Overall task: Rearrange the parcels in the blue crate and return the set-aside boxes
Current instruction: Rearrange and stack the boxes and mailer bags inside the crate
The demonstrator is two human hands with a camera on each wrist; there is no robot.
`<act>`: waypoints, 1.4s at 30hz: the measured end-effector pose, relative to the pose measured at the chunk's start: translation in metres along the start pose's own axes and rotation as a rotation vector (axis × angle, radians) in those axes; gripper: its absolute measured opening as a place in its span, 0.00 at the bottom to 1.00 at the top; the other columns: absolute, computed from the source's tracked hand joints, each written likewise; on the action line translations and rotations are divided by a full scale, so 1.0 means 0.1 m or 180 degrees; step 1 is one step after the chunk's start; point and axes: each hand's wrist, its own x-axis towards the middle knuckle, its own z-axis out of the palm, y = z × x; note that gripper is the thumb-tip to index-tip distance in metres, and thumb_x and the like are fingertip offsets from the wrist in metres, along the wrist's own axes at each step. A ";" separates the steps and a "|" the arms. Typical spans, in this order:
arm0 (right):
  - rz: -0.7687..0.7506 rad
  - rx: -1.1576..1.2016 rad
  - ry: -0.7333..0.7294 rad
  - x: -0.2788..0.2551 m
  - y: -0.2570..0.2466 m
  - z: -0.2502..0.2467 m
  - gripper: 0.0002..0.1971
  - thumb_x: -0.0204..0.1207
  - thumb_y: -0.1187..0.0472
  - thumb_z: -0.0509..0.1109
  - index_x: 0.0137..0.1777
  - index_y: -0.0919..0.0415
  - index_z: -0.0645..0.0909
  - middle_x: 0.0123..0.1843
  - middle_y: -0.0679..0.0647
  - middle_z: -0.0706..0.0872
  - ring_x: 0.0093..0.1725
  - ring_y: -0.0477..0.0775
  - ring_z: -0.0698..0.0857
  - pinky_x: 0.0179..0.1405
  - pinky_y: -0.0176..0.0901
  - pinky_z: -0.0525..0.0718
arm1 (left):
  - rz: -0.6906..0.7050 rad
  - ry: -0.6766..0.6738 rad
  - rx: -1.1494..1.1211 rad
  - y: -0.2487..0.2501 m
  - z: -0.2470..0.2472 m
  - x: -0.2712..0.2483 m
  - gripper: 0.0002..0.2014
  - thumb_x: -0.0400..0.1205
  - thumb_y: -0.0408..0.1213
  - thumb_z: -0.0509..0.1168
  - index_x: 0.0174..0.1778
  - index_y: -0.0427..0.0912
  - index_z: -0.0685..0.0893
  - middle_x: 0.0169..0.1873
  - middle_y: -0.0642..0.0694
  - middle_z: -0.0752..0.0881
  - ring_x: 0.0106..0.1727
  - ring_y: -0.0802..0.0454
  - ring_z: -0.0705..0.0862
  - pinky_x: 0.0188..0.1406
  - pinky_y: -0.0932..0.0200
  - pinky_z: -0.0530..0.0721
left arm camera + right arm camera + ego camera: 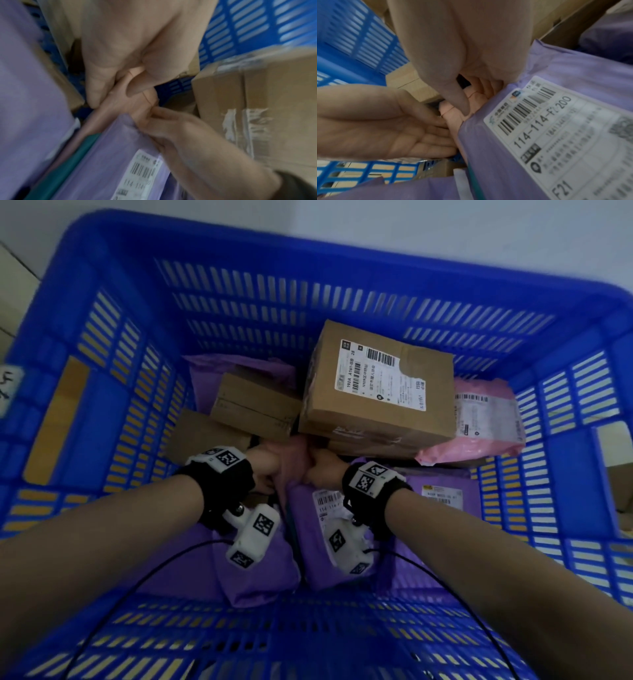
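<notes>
Blue crate (113, 419) fills the frame | pink parcel (130, 104) mid-frame between purple mailers — left hand (120, 54) and right hand (462, 47) both pinching it | big box (376, 392) upper right

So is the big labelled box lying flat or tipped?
Tipped: the box leans on parcels beneath, its label face slanted, inside the crate.

The blue crate (239, 289) holds cardboard boxes (376, 385) at the back, a pink mail bag (486, 426) beside them, and purple mail bags (219, 570) in front.
</notes>
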 end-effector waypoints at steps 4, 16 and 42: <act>-0.0128 0.0329 0.0088 0.01 0.01 0.02 0.32 0.71 0.68 0.76 0.74 0.70 0.70 0.72 0.64 0.77 0.72 0.61 0.76 0.71 0.48 0.76 | -0.0034 0.0033 -0.0380 -0.01 -0.05 -0.08 0.19 0.86 0.29 0.54 0.74 0.28 0.67 0.49 0.34 0.81 0.54 0.38 0.81 0.61 0.49 0.76; -0.0490 0.0451 0.0564 -0.10 -0.08 0.16 0.48 0.59 0.56 0.85 0.77 0.68 0.63 0.73 0.60 0.77 0.71 0.55 0.77 0.71 0.48 0.77 | 0.0406 0.0434 0.0215 0.00 -0.09 -0.47 0.12 0.83 0.39 0.63 0.56 0.33 0.77 0.34 0.38 0.81 0.32 0.46 0.81 0.37 0.56 0.82; -0.1012 -0.0797 0.0934 -0.53 -0.50 0.18 0.44 0.66 0.51 0.80 0.79 0.59 0.62 0.72 0.61 0.78 0.68 0.62 0.80 0.66 0.52 0.79 | 0.1876 0.1979 -0.0257 -0.08 -0.44 -1.01 0.11 0.73 0.37 0.74 0.45 0.34 0.89 0.36 0.41 0.86 0.28 0.57 0.82 0.16 0.72 0.76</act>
